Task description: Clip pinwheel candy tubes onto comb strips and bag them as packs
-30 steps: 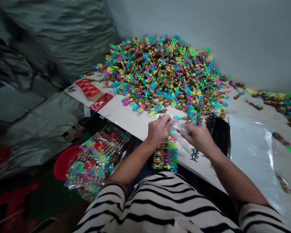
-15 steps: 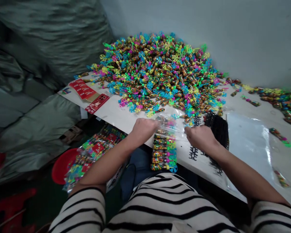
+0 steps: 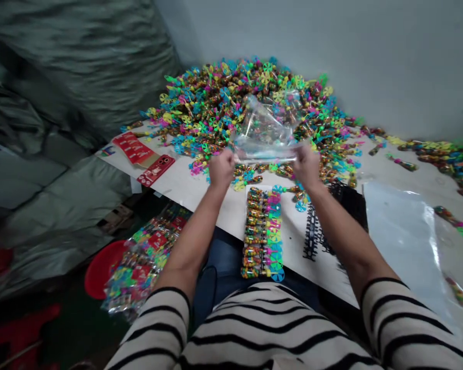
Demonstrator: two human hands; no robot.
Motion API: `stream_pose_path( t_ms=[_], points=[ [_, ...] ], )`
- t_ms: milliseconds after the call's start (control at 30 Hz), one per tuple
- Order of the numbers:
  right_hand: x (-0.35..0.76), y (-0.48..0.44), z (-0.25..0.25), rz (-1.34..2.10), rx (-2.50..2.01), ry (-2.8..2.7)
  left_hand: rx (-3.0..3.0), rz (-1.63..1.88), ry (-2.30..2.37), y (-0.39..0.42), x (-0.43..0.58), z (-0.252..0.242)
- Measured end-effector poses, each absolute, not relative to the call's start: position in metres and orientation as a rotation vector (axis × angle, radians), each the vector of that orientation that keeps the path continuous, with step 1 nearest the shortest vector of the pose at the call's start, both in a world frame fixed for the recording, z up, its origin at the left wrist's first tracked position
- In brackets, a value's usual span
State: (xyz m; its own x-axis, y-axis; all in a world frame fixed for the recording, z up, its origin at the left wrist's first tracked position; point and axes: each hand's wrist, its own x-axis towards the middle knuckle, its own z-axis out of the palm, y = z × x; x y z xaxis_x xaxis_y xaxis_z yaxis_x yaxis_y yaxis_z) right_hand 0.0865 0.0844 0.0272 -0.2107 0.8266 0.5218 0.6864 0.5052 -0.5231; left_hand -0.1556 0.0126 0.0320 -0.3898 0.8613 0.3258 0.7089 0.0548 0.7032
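Observation:
My left hand (image 3: 220, 168) and my right hand (image 3: 305, 165) are both closed on the lower edge of a clear plastic bag (image 3: 265, 128), stretched between them and raised above the table. Below the hands a row of candy tubes with coloured pinwheel tops (image 3: 263, 234) lies in a strip, overhanging the front edge of the white table (image 3: 195, 185). Behind the bag rises a big heap of the same colourful pinwheel tubes (image 3: 239, 103).
Black plastic strips (image 3: 347, 205) and a stack of clear bags (image 3: 401, 231) lie right of the row. Red cards (image 3: 137, 146) and a red phone (image 3: 156, 169) sit at the table's left. Below, a filled packet (image 3: 142, 267) leans on a red basin (image 3: 102, 267). Grey sacks fill the left.
Both hands rose from the near table edge and moved forward, lifting the clear bag off the row of tubes and spreading it wide in the air.

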Motion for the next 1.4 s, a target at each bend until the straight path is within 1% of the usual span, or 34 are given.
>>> stream_pose_path(
  t_ms=[67, 133, 200, 300, 433, 600, 700, 800, 1000, 1200, 1300, 1400],
  points=[
    [0.079, 0.091, -0.019, 0.398, -1.492, -2.159, 1.561, 1.099, 2.126, 0.014, -0.151, -0.022],
    [0.074, 0.091, -0.054, 0.487, -1.655, -2.31, 1.525, 0.989, 2.121, 0.01, -0.144, -0.065],
    [0.069, 0.089, -0.073, 0.529, -1.681, -2.426, 1.514, 0.934, 2.131, 0.004, -0.136, -0.092],
    [0.061, 0.089, -0.078, 0.588, -1.644, -2.505, 1.584, 0.908, 2.125, 0.002, -0.126, -0.109],
    [0.057, 0.099, -0.071, 0.745, -1.612, -2.519, 1.616, 0.952, 2.097, 0.01, -0.121, -0.116],
    [0.06, 0.108, -0.064, 1.118, -1.513, -2.43, 1.509, 0.937, 1.963, 0.015, -0.128, -0.117],
    [0.062, 0.11, -0.064, 1.276, -1.504, -2.333, 1.414, 1.022, 1.876, 0.012, -0.132, -0.116],
    [0.066, 0.111, -0.067, 1.284, -1.526, -2.258, 1.301, 1.132, 1.844, 0.006, -0.128, -0.115],
    [0.065, 0.109, -0.077, 1.075, -1.475, -2.243, 1.15, 1.32, 1.827, -0.006, -0.121, -0.111],
    [0.057, 0.099, -0.085, 1.244, -1.29, -2.276, 0.885, 1.344, 1.937, -0.019, -0.133, -0.118],
    [0.059, 0.095, -0.091, 1.337, -1.305, -2.193, 0.812, 1.329, 1.948, -0.021, -0.135, -0.123],
    [0.058, 0.09, -0.097, 1.395, -1.404, -2.038, 0.891, 1.284, 1.949, -0.022, -0.138, -0.125]
  ],
)
